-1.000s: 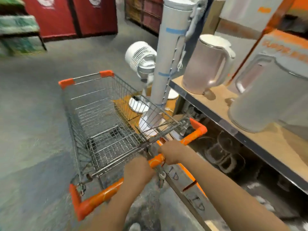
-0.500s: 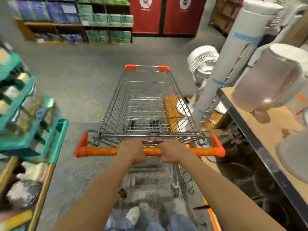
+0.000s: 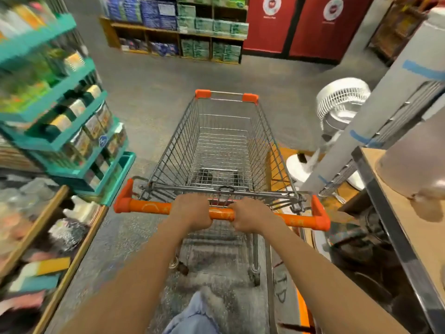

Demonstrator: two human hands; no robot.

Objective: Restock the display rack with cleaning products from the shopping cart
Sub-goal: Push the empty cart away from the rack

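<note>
A wire shopping cart (image 3: 224, 141) with orange corners stands straight ahead of me on the grey floor, and its basket looks empty. My left hand (image 3: 191, 210) and my right hand (image 3: 251, 214) both grip the cart's orange handle (image 3: 149, 207), close together near its middle. A teal display rack (image 3: 69, 138) holding several packaged products stands to the left of the cart, blurred at its top.
A wooden bin (image 3: 72, 256) of mixed goods sits at lower left. On the right are a shelf edge (image 3: 395, 225) with a pale kettle (image 3: 414, 169), a tall grey tower fan (image 3: 375, 131) and a white floor fan (image 3: 342, 102). Far shelves (image 3: 183, 27) and red doors (image 3: 308, 25) close the aisle.
The view and cart have swung left, from facing the kettle shelf to pointing down the aisle. The teal rack has come into view at left. Both hands stay on the handle.
</note>
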